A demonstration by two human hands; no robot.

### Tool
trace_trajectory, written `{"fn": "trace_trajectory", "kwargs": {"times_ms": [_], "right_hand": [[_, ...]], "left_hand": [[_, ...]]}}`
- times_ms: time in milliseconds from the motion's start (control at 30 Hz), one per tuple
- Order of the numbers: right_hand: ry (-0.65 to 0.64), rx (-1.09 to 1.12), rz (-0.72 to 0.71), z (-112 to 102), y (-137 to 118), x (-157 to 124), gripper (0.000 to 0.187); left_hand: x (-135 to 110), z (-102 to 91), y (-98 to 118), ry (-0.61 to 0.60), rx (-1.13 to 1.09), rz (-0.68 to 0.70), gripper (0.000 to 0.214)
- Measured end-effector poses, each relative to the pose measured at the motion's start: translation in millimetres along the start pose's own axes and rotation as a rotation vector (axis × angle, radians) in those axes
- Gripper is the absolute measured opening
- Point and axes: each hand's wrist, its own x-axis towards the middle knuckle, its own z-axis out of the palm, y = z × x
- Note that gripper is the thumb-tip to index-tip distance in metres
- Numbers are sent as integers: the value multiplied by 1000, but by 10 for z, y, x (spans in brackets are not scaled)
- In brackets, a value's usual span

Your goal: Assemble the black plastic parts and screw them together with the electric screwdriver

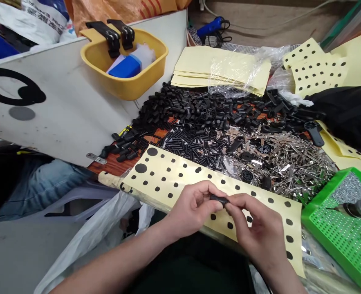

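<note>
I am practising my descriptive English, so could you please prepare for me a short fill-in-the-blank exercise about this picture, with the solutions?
1. The left grip and the right grip hold a small part coloured ____.
2. The spotted sheet beneath them is ____.
3. The green tray stands at the picture's ____ edge.
4. Of the bin and the tray, only the ____ holds a blue item.

Missing words: black; yellow; right; bin.

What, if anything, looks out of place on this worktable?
Possibly some black round pieces: they lie among the loose metal parts, apart from the heap of black parts behind. That looks mixed, though perhaps deliberate.
</note>
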Motion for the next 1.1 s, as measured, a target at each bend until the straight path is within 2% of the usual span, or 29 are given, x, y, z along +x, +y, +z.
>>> {"fn": "trace_trajectory", "kwargs": {"times_ms": [100,200,333,433,500,567,767,867,933,1000,1100], "right_hand": [[8,194,251,-6,-65,-20,7],[3,365,444,6,-74,-1,13],[-190,638,632,-11,20,61,26],[-297,747,717,-47,80,74,31],[-317,749,713,-59,77,66,32],[-261,676,657,-52,42,46,29],[7,344,288,9,-19,-82,12],[49,306,185,-7,10,-107,10],[1,379,231,-28,13,-79,10],[-45,478,344,-41,-6,-32,12],[-24,538,469,-34,-54,30,14]], "left_hand": [[-22,41,-16,39,52,120,11],[-40,54,-49,61,178,267,12],[-50,29,-60,83,395,388,13],[-59,20,-45,66,464,436,14],[-65,23,-32,58,481,461,15],[-71,28,-12,57,479,453,15],[-99,19,91,5,445,399,12],[-113,12,132,-19,442,359,11],[-110,14,148,-21,420,337,11],[-96,20,152,-17,344,281,11],[-60,16,127,-26,118,94,8]]}}
